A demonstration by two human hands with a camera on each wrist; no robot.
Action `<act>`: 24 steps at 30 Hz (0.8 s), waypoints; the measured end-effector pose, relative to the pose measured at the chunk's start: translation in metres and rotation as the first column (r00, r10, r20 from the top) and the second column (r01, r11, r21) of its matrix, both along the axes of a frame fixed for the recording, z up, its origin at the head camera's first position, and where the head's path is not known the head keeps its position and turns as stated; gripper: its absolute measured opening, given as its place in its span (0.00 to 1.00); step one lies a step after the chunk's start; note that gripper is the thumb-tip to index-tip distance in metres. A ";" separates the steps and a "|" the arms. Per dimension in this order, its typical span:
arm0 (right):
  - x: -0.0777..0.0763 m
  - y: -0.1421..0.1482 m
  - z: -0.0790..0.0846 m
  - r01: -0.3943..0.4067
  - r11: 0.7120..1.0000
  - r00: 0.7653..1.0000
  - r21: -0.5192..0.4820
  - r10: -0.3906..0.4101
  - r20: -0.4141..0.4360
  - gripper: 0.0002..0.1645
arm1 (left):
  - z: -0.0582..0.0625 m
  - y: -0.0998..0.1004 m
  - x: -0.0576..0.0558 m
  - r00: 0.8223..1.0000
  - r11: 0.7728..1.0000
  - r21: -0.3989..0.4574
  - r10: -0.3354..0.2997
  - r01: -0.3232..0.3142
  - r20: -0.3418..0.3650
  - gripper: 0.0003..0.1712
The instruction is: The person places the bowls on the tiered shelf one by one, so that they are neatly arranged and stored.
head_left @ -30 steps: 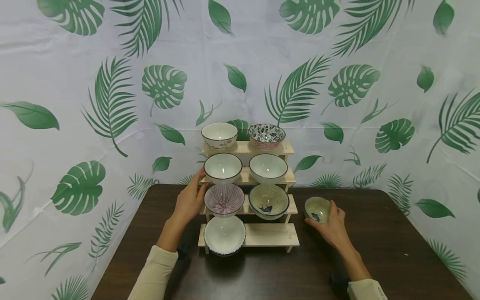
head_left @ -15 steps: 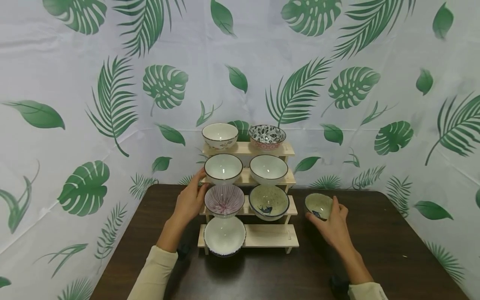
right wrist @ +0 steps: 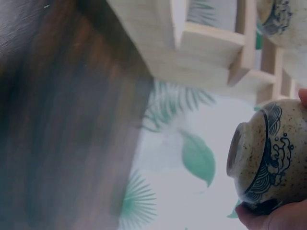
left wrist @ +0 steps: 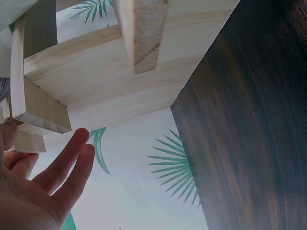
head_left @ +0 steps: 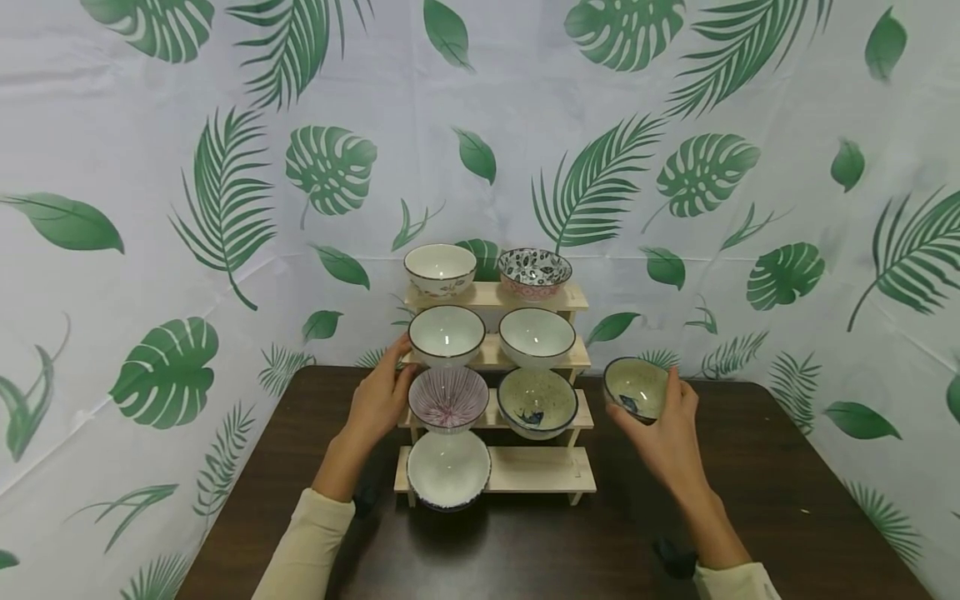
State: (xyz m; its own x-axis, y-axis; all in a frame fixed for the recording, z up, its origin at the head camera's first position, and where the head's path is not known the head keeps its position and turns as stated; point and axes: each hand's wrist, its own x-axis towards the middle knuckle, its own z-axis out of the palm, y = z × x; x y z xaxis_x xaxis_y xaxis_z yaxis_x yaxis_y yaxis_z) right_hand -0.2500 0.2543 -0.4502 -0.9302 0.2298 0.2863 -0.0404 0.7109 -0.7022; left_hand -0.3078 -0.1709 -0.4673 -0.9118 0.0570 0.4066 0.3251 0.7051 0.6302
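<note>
My right hand grips a small speckled beige bowl with a blue drawing inside, raised right of the rack and tilted. In the right wrist view, blue waves decorate the outside of this bowl; a thumb lies along its lower side. At the left end of the stepped wooden rack, my left hand pinches one shelf between thumb and finger. The left wrist view shows the other fingers stretched out beside the wood. A larger bowl of similar pattern stands on the rack's second step from the bottom.
Beside that larger bowl is a purple-striped bowl. A white bowl sits at the bottom left, two pale bowls one step higher, and a floral bowl with a white one on top. Leaf-print cloth hangs behind the dark table.
My right hand has lifted the small bowl upward and tipped it so more of its inside faces me. The left hand stays at the rack's left end.
</note>
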 end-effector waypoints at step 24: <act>0.013 -0.026 0.049 0.021 1.000 0.995 0.011 -0.020 -0.093 0.74 | -0.002 0.000 0.000 1.000 1.000 0.002 0.003 -0.003 0.015 0.27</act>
State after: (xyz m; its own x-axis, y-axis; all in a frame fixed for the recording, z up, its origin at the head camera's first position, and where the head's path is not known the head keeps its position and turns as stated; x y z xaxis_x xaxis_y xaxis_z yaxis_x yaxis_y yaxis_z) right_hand -0.2368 0.2280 -0.4013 -0.8946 0.2448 0.3739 -0.0903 0.7204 -0.6876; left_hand -0.3079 -0.1705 -0.4692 -0.9178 0.0536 0.3933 0.3137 0.7049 0.6361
